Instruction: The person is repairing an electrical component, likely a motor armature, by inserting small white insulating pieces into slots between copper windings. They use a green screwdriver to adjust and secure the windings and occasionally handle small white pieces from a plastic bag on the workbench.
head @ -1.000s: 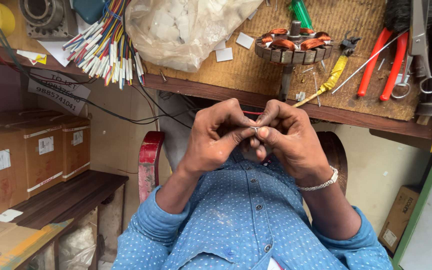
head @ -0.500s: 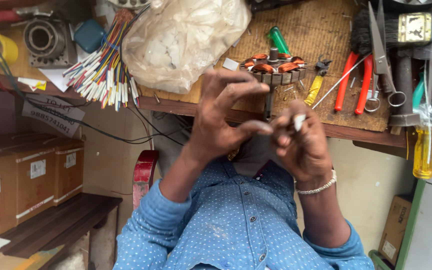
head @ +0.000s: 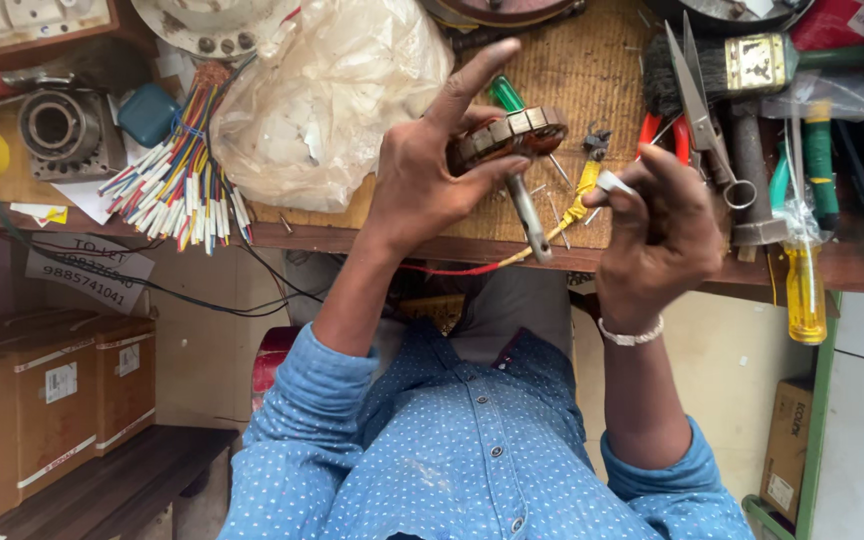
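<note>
1. You get soft, even daylight across the workbench point(head: 592, 90), bright enough to read colours cleanly.
2. Glare sits on the clear plastic bag point(head: 342, 100), washing out its folds.
3. The space under the bench, by the cardboard boxes point(head: 52, 400), falls dim.
4. Your left hand point(head: 432, 180) shows slight motion blur at the fingertips.
5. Edges bend with wide-angle distortion.

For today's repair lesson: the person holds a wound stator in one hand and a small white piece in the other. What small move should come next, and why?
Probably bring the right hand across to the stator. The left hand holds it raised above the workbench, while the small white piece pinched in the right fingers sits apart from it.
</note>
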